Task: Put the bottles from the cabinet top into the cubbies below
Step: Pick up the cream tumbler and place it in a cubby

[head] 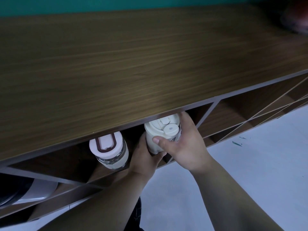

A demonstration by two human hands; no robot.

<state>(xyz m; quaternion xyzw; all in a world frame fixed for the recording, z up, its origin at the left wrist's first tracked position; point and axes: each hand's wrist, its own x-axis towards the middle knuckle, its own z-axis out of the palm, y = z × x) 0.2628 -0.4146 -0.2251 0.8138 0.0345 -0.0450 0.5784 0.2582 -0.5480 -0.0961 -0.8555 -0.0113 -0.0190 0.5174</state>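
Note:
A cream bottle (pixel 155 135) with a flip lid lies tilted at the mouth of a diagonal cubby just under the front edge of the wooden cabinet top (pixel 133 55). Both hands grip it: my left hand (pixel 145 157) from below and the left, my right hand (pixel 186 144) from the right with the thumb across its body. To its left, a glass bottle (pixel 110 152) with a cream lid and brown loop handle rests in the neighbouring cubby space, touching neither hand. The far ends of both bottles are hidden inside the cabinet.
Open diamond-shaped cubbies (pixel 236 112) continue to the right. A white and dark rounded object (pixel 33 190) sits in a lower left cubby. A blurred reddish object (pixel 296 17) stands at the top's far right corner. Pale floor (pixel 250 164) lies below, with green paint specks.

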